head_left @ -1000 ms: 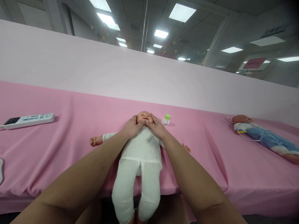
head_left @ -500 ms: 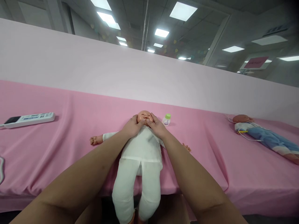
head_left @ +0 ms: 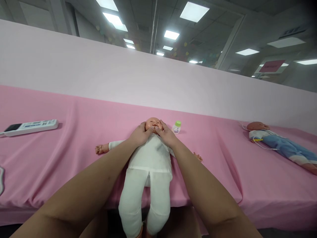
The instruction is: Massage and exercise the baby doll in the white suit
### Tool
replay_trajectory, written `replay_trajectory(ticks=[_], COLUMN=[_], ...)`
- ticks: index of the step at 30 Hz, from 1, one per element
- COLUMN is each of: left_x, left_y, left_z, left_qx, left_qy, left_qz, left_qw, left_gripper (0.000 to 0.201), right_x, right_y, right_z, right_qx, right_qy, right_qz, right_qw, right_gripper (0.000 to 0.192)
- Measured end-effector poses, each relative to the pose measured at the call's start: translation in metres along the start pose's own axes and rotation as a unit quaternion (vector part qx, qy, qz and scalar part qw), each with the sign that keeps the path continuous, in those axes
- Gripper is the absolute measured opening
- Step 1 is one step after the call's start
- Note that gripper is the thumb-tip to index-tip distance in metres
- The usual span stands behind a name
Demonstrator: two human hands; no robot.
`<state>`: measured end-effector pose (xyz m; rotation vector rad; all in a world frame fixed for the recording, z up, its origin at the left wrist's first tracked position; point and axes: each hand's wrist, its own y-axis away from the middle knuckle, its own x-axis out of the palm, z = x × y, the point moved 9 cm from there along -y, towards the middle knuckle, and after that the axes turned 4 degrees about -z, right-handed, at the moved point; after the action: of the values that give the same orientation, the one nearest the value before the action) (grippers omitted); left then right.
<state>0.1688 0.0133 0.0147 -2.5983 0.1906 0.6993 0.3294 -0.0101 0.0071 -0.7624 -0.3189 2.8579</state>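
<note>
Frame centre: one doll in white [head_left: 148,165] lying face up on the pink cloth [head_left: 74,148], legs hanging over the near edge. Left hand [head_left: 140,135] and right hand [head_left: 166,136] cupping its head, fingers curled against cheeks. Behind: one bottle [head_left: 176,127]. Far left one remote [head_left: 31,127]; far right a second doll [head_left: 279,145].

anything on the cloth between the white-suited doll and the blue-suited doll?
Head view: only bare pink cloth between white-suited doll and blue-suited doll.

Baby doll [head_left: 148,158] in white clothing on pink table cover [head_left: 74,145]; bottle [head_left: 176,127] green-capped; second doll [head_left: 282,145] wears blue.
</note>
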Motion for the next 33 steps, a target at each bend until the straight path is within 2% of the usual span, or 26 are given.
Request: replay_trajectory(ticks=[33], left_x=[-0.0010], left_y=[0.0018], left_z=[0.0004], left_qx=[-0.013], left_qy=[0.012], left_qz=[0.004], left_qw=[1.000], left_gripper=[0.067], right_x=[-0.0005], right_y=[0.0041], right_z=[-0.0008], right_qx=[0.019], right_qy=[0.013], right_qz=[0.001], right_qw=[1.000], right_gripper=[0.093])
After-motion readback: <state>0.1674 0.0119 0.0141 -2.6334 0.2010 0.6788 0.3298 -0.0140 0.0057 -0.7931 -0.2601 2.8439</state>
